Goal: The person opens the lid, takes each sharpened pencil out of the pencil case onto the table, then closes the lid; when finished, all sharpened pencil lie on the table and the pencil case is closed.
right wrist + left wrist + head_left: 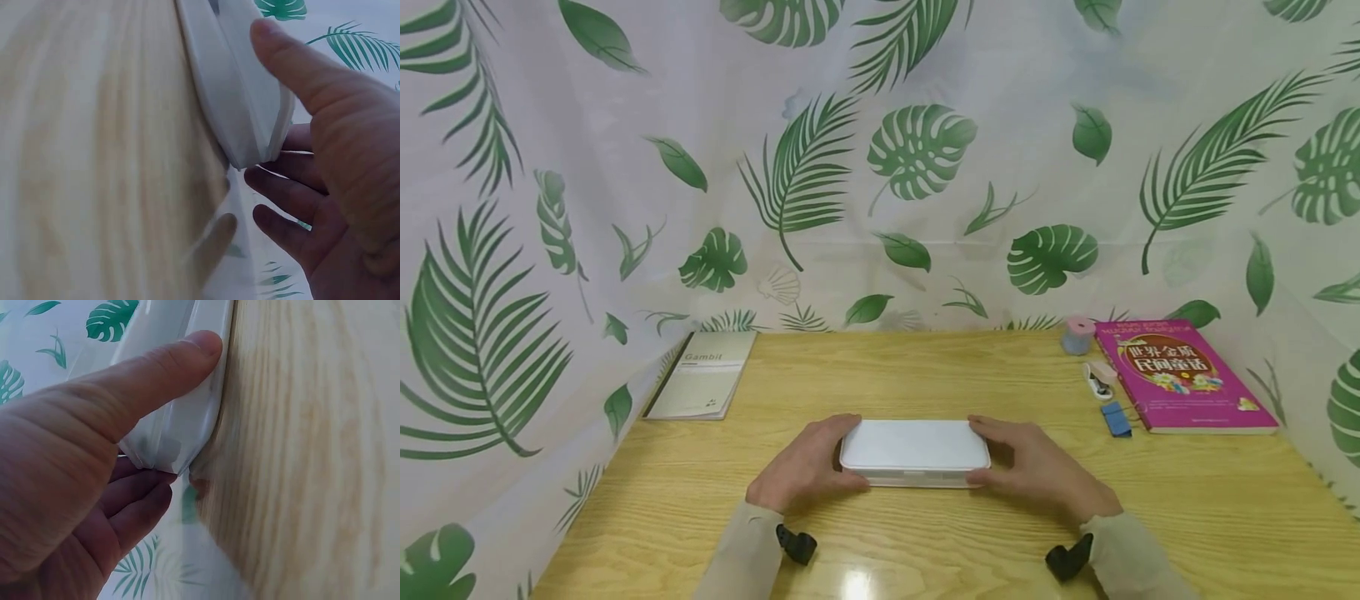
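The left hand (801, 473) and right hand (1037, 467) gripped the short ends of a closed white case (914, 450), thumbs along its near edge and fingers wrapped behind. The case lay flat on the table (925, 375), near centre. At far left lay a notebook (703, 375). At far right lay a pink book (1180, 375), with a blue clip (1116, 419) and a spool (1077, 335) just beside it.

Left hand (801, 471) thumb forward, fingers curled; right hand (1037, 467) mirrored
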`<state>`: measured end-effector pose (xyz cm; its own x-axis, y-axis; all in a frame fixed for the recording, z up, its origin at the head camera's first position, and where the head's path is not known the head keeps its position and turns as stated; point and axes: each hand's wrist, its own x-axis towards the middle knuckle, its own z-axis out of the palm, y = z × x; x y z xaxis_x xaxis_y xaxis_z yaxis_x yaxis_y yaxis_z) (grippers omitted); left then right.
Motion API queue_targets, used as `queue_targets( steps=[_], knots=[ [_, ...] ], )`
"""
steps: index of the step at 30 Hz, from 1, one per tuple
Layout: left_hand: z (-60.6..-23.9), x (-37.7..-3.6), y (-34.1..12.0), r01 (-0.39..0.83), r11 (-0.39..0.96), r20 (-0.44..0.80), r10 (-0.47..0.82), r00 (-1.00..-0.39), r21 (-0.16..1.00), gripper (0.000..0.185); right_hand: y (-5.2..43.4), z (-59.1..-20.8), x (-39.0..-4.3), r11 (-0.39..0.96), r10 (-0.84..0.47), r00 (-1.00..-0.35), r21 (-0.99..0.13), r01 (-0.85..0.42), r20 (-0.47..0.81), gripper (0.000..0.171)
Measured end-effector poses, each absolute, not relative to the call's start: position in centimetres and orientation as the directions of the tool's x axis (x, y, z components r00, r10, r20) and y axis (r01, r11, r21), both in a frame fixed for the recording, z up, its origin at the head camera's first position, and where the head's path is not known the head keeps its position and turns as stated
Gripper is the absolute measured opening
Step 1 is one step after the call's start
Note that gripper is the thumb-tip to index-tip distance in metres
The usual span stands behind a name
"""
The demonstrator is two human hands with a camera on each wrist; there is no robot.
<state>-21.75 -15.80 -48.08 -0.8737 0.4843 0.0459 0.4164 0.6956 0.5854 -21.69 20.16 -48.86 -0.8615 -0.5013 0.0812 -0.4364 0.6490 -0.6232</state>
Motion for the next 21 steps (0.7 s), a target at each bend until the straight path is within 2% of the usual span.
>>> queue_targets(
  steps=[6,14,18,21],
  knots=[
    [-48.0,-21.8,-16.2,0.403,0.649,0.032,0.504,-0.863,0.645,0.067,20.2,-48.7,-22.2,0.609,-0.511,-0.834,-0.598,-0.521,0.206,0.066],
    [-47.7,-22.0,-16.3,0.387,0.681,0.037,0.469,-0.883,0.621,0.085,20.2,-48.6,-22.7,0.582,-0.459,-0.801,-0.551,-0.598,0.385,0.038],
    [-47.8,-22.1,-16.3,0.378,0.661,0.041,0.466,-0.884,0.648,0.088,20.2,-48.6,-23.0,0.522,-0.440,-0.746,-0.534,-0.665,0.500,0.023],
    [-47.9,-22.1,-16.3,0.361,0.662,0.031,0.454,-0.890,0.657,0.092,20.1,-48.6,-23.4,0.443,-0.443,-0.676,-0.513,-0.736,0.588,0.022]
  ],
)
